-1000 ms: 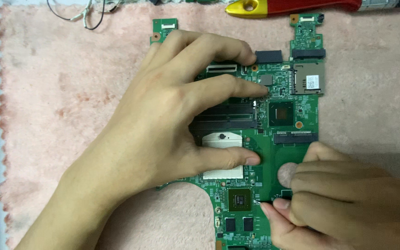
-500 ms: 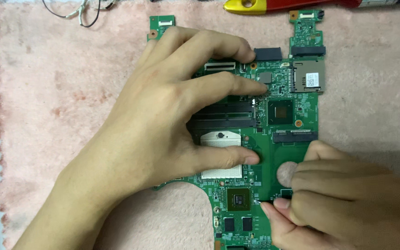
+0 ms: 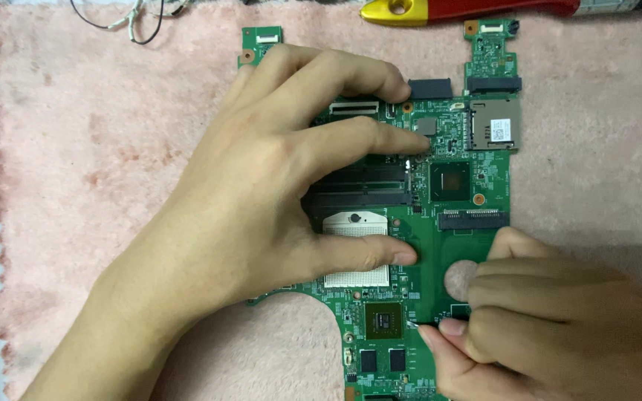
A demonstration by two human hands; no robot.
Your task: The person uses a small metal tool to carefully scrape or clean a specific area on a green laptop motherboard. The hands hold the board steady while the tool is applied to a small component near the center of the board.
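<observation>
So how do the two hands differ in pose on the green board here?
The left hand lies spread flat across the circuit board, fingers extended and pressing down; the right hand is curled, fingers bunched at the board's lower right edge by a round hole. The left covers much of the board's middle; the right touches only its rim area. Both are bare and rest on the same board over a pink mat.

Left half of the green motherboard [image 3: 477, 186] hidden under the left hand [image 3: 261, 200]. Lower board edge cut off by the frame. Right hand [image 3: 551, 327] cropped at the bottom and right, fingertips curled over something too small to tell, possibly a screw. Red-and-yellow tool [image 3: 469, 9] and thin wires [image 3: 131, 15] cut off at the top.
</observation>
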